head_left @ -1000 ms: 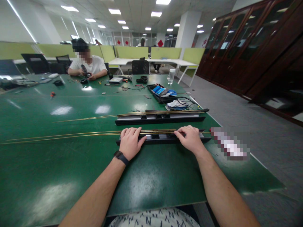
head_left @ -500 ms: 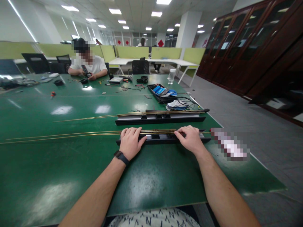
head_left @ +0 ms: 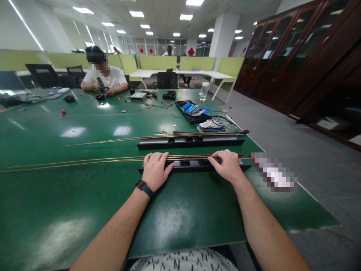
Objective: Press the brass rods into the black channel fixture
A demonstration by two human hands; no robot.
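A long black rail [head_left: 194, 169] with pale strips inside lies across the table in front of me. Thin brass-coloured rods [head_left: 84, 162] run along its top and stick out far to the left. My left hand [head_left: 156, 169], with a dark band on the wrist, is over the rail's left end. Its fingers curl over the far side, and the thumb rests apart on the near side. Near the right end, my right hand [head_left: 225, 165] pinches a rod between thumb and forefinger; the exact grip is partly hidden. Both hands touch the rail assembly.
A second black rail [head_left: 191, 143] with rods on top lies just beyond. Behind it are a black box [head_left: 193, 117] of blue parts, cables and a clear bottle [head_left: 203, 92]. A blurred pinkish object [head_left: 272, 173] lies right. Across the table, a person [head_left: 104, 77] handles a dark object.
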